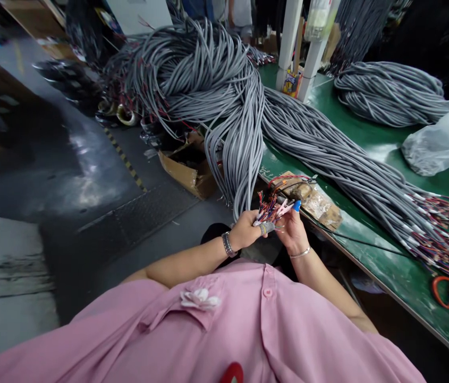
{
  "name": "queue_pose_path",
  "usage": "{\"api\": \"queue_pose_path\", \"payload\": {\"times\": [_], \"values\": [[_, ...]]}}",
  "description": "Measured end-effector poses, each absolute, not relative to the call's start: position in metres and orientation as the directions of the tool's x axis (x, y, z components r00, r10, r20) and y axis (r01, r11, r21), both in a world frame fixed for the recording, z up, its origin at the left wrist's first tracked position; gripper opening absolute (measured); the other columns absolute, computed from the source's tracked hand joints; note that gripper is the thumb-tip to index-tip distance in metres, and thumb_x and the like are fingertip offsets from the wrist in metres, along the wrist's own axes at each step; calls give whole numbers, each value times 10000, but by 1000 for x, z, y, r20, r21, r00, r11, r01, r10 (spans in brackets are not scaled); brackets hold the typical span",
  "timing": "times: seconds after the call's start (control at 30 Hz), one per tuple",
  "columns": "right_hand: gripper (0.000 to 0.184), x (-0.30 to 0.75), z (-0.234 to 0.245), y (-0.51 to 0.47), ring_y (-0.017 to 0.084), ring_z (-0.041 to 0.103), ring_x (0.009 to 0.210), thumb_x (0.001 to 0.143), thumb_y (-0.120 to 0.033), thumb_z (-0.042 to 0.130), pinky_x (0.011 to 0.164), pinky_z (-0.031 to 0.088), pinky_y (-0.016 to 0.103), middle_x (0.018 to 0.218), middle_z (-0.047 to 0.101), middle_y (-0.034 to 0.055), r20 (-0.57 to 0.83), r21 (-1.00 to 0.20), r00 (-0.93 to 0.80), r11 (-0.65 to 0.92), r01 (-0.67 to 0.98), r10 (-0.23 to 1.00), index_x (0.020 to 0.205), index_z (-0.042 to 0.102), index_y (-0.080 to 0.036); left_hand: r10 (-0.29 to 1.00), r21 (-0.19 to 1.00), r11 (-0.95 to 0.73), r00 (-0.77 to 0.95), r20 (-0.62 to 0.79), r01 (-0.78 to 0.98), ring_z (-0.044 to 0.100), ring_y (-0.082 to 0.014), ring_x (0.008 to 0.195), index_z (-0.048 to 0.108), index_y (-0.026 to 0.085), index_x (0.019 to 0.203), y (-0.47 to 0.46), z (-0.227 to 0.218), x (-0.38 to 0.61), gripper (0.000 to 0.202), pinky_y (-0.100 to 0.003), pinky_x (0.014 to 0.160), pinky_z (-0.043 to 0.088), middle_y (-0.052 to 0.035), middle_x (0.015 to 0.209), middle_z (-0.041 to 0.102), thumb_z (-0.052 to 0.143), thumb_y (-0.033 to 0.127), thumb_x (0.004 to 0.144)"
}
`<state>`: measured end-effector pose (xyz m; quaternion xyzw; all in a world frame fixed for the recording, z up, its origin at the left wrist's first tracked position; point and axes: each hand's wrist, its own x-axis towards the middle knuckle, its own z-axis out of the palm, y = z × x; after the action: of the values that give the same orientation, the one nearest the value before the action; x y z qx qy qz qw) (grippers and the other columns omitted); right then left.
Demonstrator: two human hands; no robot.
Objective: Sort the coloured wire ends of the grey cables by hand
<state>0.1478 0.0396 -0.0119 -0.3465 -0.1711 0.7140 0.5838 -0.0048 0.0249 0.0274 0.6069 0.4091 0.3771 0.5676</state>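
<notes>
My left hand (247, 230), with a metal watch on its wrist, is closed around the ends of a bundle of grey cables. Coloured wire ends (268, 208), red, orange, dark and white, fan out above its fingers, and a grey cover sits on one finger. Close by on the right, my right hand (293, 230) has its fingers against these wires and appears to pinch some. A blue fingertip cover (296, 205) is on its thumb. The grey cables (244, 154) hang from the bench edge down to my left hand.
A green bench (371, 247) carries long grey cables (328, 138), a coiled bundle (394, 93), a plastic bag (443, 141) and red-handled cutters (445, 291). A taped wooden block (312, 199) lies at the near edge. An open cardboard box (186, 173) stands on the floor.
</notes>
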Motion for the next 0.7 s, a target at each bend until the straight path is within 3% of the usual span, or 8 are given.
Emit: {"api": "queue_pose_path", "payload": {"times": [0.27,0.5,0.6,0.7], "values": [[374,153,-17,37,132,628,672,801,-596,609,598,507,253,828,700,4,-284,-581,-81,-239,-778,955,825,637,-224,909,999,-32,417,13,39,476,-72,457,592,121,562,24,36,-12,389,-193,470,372,1,498,565,737,451,708],[352,156,-11,35,122,620,651,705,-541,746,570,511,229,828,710,10,-284,-592,-90,-249,-766,955,773,623,-219,901,998,-46,434,27,35,436,-63,439,623,108,545,25,34,-16,407,-205,453,322,-11,491,558,720,451,742],[355,154,-11,34,107,570,598,699,-535,756,557,493,226,747,671,-7,-253,-644,-43,-202,-738,966,751,623,-211,915,999,-20,404,8,25,452,-70,438,632,108,563,26,30,-13,385,-209,449,327,-17,501,575,732,438,735],[339,152,-17,32,87,488,536,746,-509,728,535,445,212,630,588,-33,-170,-780,144,-44,-625,975,701,606,-196,932,1000,-7,363,6,0,492,-84,457,631,114,563,26,25,-12,384,-215,464,357,-26,516,594,727,440,741]]}}
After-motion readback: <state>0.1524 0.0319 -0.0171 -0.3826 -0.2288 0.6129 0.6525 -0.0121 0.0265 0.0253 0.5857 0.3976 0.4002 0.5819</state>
